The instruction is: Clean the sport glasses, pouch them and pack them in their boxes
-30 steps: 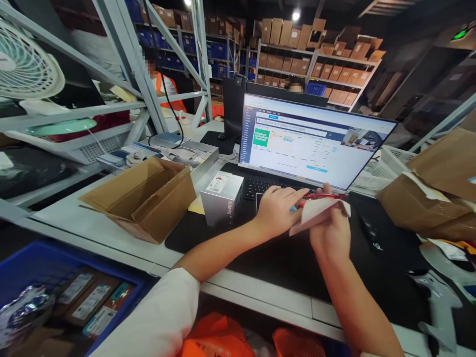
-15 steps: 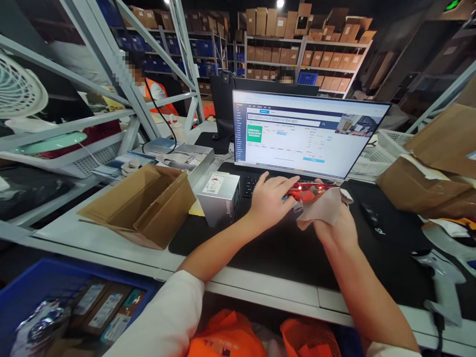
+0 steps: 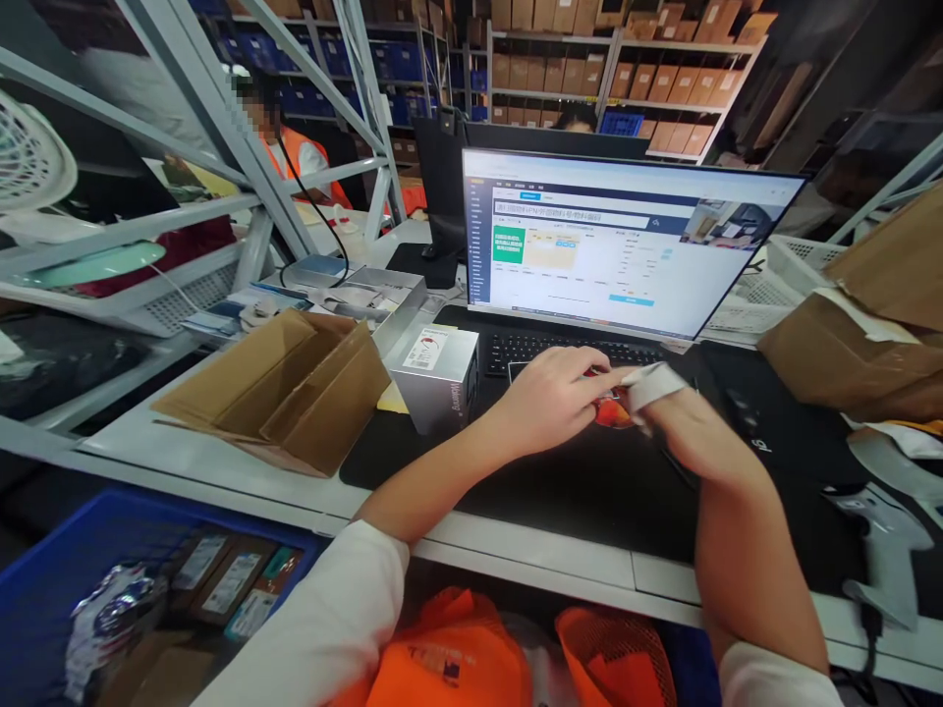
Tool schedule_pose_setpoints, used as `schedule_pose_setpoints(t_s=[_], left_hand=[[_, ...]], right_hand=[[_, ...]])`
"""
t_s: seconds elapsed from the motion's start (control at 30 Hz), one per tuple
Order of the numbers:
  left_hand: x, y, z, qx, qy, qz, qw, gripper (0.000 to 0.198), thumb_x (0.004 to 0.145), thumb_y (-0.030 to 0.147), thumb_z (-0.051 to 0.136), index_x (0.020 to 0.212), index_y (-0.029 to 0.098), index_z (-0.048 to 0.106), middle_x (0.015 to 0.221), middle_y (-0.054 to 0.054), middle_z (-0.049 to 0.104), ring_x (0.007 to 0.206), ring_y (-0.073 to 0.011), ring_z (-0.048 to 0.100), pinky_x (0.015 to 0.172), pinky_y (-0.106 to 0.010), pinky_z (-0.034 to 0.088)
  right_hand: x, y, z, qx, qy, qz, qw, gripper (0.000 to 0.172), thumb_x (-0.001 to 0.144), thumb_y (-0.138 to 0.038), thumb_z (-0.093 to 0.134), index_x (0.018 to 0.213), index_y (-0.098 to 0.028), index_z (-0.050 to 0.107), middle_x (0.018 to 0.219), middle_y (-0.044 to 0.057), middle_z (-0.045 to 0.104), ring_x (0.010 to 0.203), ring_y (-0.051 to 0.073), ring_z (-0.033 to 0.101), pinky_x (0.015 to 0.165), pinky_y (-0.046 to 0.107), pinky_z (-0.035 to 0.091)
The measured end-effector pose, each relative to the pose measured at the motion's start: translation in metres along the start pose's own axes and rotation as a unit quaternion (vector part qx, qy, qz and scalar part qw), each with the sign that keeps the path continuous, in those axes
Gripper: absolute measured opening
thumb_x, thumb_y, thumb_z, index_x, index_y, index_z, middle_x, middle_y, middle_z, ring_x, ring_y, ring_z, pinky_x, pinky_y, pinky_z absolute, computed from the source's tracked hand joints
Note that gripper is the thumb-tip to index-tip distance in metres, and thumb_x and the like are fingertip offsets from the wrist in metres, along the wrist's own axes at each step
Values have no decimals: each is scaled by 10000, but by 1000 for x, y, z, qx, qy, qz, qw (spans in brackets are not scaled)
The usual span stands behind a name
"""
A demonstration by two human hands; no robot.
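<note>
Over the desk mat, my left hand (image 3: 551,398) is closed around a pair of glasses with shiny red-orange lenses (image 3: 613,412), largely covered by my fingers. My right hand (image 3: 685,424) is closed on a pale cloth (image 3: 652,385), bunched at the right end of the glasses. Blur hides the exact contact there. To the left of my hands stands a silver-grey box (image 3: 436,378) with a white label on top. Behind them lies a black keyboard (image 3: 516,349).
An open cardboard box (image 3: 295,393) is on the desk at left. A monitor (image 3: 575,280) stands behind the keyboard. At right are a handheld scanner (image 3: 884,550) and a large carton (image 3: 803,344). A blue crate (image 3: 44,599) with packages sits below left. A co-worker (image 3: 302,162) sits beyond the frame.
My right hand and the cloth have swung over and down at the right end of the glasses. The glasses have turned and sit slightly lower. The view has tilted down a little.
</note>
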State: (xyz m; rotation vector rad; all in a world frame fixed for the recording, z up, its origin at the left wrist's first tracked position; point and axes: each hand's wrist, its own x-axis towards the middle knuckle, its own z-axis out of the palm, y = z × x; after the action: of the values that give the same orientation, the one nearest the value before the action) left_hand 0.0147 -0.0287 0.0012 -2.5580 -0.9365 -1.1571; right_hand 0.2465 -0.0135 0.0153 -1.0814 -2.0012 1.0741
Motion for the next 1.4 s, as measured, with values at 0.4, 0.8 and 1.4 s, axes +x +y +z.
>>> schedule_pose_setpoints(t_s=[0.4,0.8,1.4], left_hand=[[-1,0,13,-76,34,12,996,348,877,120,601,1220,136,655,1218,-123,693,1130,-221,670,999,-369,574],[0,-3,5,-135,71,-94,984,447,810,95,639,1251,160,665,1179,-90,718,1094,-204,692,996,-357,574],[-3,1,11,-122,11,-91,988,707,844,103,611,1519,236,446,1531,-59,551,1358,-217,588,1163,-346,483]], right_hand=[[0,3,-1,-71,-17,-37,997,366,936,-517,650,1158,-228,620,1120,69,707,997,230,659,863,356,542],[-5,-8,5,-123,234,-209,942,76,929,-204,644,924,-242,709,1067,43,751,1015,223,695,907,370,535],[-13,-10,8,-6,250,-140,958,247,962,-474,634,904,-246,708,850,42,731,757,220,677,708,363,559]])
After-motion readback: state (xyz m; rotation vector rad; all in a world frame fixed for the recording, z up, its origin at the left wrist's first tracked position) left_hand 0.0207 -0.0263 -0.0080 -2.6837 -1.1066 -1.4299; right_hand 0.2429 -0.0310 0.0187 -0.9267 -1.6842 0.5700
